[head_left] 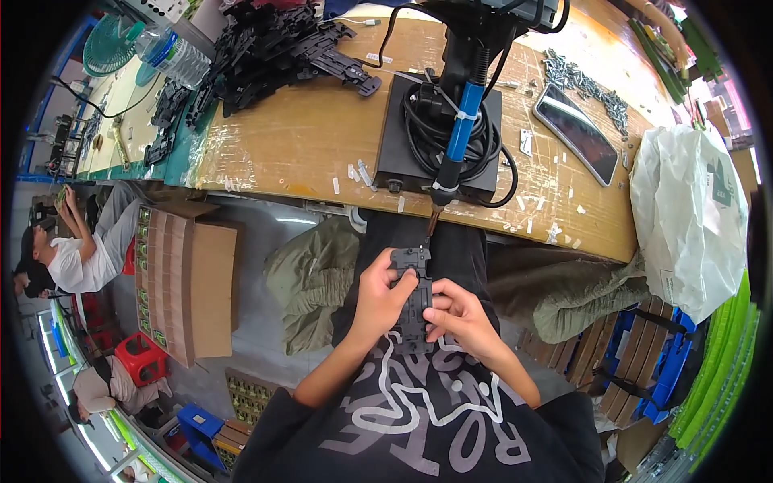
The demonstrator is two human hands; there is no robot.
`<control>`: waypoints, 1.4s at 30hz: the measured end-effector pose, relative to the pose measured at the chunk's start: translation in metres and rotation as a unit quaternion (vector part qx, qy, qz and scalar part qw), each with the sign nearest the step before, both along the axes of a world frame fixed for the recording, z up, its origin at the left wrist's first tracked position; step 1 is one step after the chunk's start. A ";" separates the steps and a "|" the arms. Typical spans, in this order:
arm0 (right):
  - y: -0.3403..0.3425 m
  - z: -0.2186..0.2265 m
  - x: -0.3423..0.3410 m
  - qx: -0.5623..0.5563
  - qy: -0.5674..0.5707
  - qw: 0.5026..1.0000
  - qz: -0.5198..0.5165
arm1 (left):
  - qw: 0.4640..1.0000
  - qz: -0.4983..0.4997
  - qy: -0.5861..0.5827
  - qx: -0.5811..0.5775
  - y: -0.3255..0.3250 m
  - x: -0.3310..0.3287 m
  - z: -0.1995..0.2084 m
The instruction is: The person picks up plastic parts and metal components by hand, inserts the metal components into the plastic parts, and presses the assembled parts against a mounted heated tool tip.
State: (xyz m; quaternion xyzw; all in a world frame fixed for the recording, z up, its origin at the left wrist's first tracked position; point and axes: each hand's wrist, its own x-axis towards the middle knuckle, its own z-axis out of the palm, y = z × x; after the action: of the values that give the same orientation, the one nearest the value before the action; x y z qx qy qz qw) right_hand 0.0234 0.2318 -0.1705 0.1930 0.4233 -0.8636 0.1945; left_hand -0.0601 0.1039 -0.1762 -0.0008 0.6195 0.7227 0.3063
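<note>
A long black plastic part (415, 306) with notched edges is held upright in front of my chest. My left hand (382, 294) grips its upper left side, the thumb lying across its face. On its lower right side, my right hand (463, 315) closes with thumb and fingers. Just above the part's top end hangs the thin tip of a blue-handled electric screwdriver (463, 121), mounted at the table's front edge; whether the tip touches the part I cannot tell.
Black plastic parts (266, 56) are heaped at the back left of the wooden table (282, 153). A black box (394, 153) with coiled cable stands beneath the screwdriver. A smartphone (576, 133), loose screws (584, 80) and a white plastic bag (688, 217) lie right. Cardboard boxes (213, 290) and people (80, 249) are left.
</note>
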 end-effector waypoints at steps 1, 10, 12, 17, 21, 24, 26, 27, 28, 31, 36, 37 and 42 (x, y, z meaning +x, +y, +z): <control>0.001 0.001 -0.001 0.000 -0.001 1.000 -0.001 | 1.000 -0.002 0.007 -0.003 0.002 -0.002 0.001; 0.005 0.001 -0.006 0.005 0.006 1.000 -0.015 | 1.000 -0.003 0.014 0.009 0.006 -0.007 -0.002; 0.005 0.001 -0.006 0.007 0.012 1.000 -0.017 | 1.000 -0.004 0.012 0.008 0.007 -0.007 -0.001; 0.005 0.000 -0.007 0.004 0.017 1.000 -0.017 | 1.000 -0.004 0.004 0.009 0.008 -0.008 0.001; 0.005 -0.001 -0.007 0.008 0.016 1.000 -0.017 | 1.000 -0.006 0.010 0.004 0.008 -0.009 0.002; 0.005 -0.002 -0.007 0.007 0.014 1.000 -0.013 | 1.000 -0.005 0.023 -0.002 0.008 -0.009 0.001; 0.005 -0.002 -0.008 0.006 0.014 1.000 -0.014 | 1.000 -0.005 0.028 -0.007 0.008 -0.009 0.000; 0.005 -0.002 -0.008 0.005 0.015 1.000 -0.016 | 0.999 -0.004 0.032 -0.011 0.008 -0.009 0.001; 0.005 -0.002 -0.008 0.005 0.015 1.000 -0.016 | 0.999 -0.004 0.037 -0.015 0.009 -0.009 0.001; 0.005 -0.002 -0.008 0.003 0.015 1.000 -0.020 | 0.999 -0.003 0.036 -0.012 0.009 -0.010 0.003; 0.005 -0.001 -0.010 -0.004 0.014 1.000 -0.025 | 0.999 -0.007 0.037 -0.014 0.009 -0.011 0.004; 0.005 -0.001 -0.009 -0.003 0.013 1.000 -0.025 | 0.999 -0.008 0.038 -0.011 0.010 -0.012 0.004; 0.004 -0.005 -0.010 0.007 0.014 1.000 -0.013 | 0.999 -0.012 0.033 -0.016 0.008 -0.013 -0.003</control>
State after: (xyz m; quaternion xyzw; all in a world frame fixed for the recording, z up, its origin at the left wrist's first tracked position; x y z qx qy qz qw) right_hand 0.0130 0.2355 -0.1752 0.1879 0.4297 -0.8656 0.1757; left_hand -0.0733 0.1119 -0.1793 0.0252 0.6407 0.7088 0.2942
